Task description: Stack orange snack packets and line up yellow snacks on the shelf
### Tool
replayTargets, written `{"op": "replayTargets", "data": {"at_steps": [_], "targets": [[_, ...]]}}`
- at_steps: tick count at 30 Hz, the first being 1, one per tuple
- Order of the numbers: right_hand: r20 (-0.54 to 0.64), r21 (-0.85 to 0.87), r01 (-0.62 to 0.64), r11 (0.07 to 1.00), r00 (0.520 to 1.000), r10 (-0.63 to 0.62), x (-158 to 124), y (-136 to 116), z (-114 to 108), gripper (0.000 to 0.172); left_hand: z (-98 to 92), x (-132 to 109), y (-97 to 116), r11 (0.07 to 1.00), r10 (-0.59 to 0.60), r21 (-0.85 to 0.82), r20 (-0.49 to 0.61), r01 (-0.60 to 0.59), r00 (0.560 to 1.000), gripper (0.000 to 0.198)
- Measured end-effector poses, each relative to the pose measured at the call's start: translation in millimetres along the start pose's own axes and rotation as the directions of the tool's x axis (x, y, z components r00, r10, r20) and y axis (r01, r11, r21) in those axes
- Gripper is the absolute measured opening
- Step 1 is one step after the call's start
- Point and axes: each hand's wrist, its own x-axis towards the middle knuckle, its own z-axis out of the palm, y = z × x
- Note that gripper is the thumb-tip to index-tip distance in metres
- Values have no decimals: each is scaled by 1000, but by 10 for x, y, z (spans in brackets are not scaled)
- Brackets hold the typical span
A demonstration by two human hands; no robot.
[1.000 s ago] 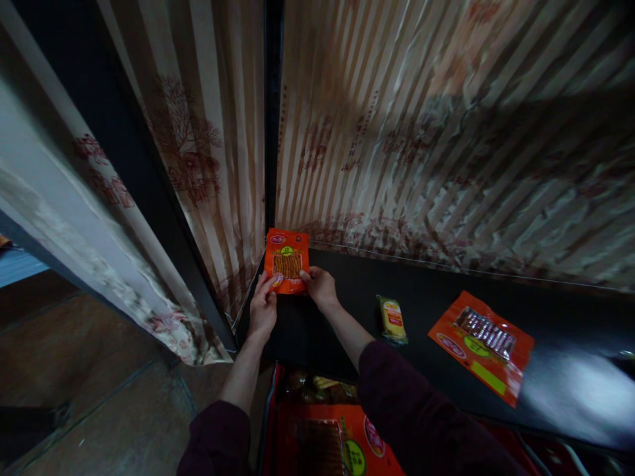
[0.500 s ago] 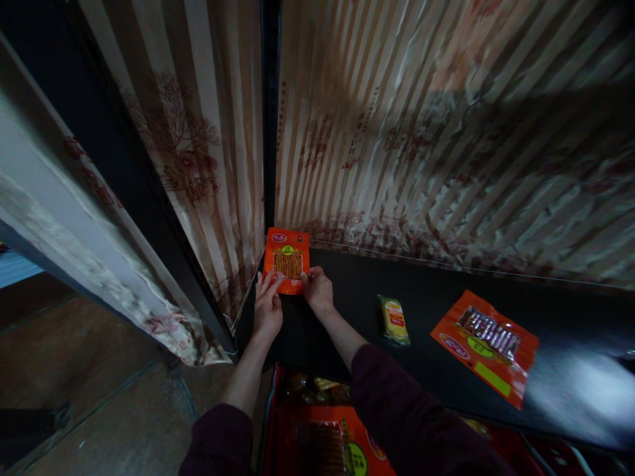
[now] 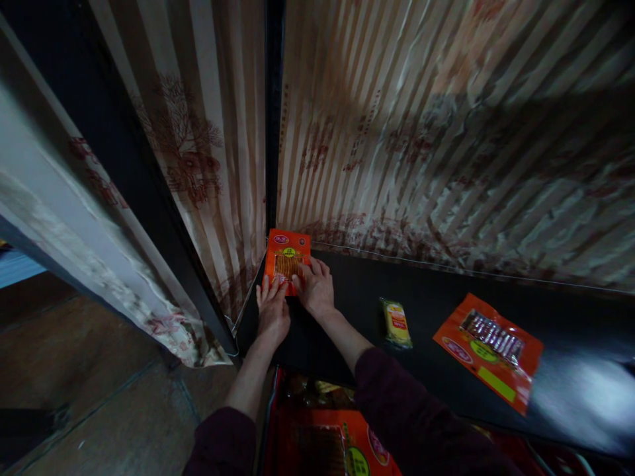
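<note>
A small orange snack packet (image 3: 286, 252) leans upright in the back left corner of a black shelf (image 3: 436, 311), against the striped paper backing. My left hand (image 3: 272, 311) lies with fingers stretched out, its tips touching the packet's lower left edge. My right hand (image 3: 313, 287) rests flat on the packet's lower right part, fingers spread. Neither hand grips it.
A small yellow packet (image 3: 396, 321) lies on the shelf to the right. Farther right lies a large orange packet (image 3: 489, 348). Below the shelf edge a red basket (image 3: 274, 410) holds more orange packets (image 3: 337, 446). Striped paper walls close the corner.
Both hands have let go of the packet's lower corners and now lie flat on it, fingers stretched. The packet stays upright in the corner.
</note>
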Motion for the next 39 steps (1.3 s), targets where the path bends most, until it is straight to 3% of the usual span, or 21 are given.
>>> {"op": "replayTargets", "data": {"at_steps": [5, 10, 27, 34, 39], "targets": [[113, 7, 142, 990, 983, -142, 217, -95, 98, 47, -10, 9, 22, 998, 23, 57, 29, -25, 999, 52], [240, -19, 144, 989, 961, -135, 336, -104, 225, 50, -4, 1, 53, 993, 22, 115, 32, -25, 999, 52], [205, -13, 123, 992, 972, -118, 309, -84, 302, 49, 45, -26, 21, 994, -2, 105, -32, 6, 999, 50], [56, 74, 93, 993, 994, -98, 183, -163, 74, 45, 47, -37, 7, 997, 23, 80, -83, -16, 996, 50], [-141, 241, 171, 955, 980, -139, -268, -163, -243, 45, -22, -66, 13, 992, 122, -11, -195, -126, 973, 48]]}}
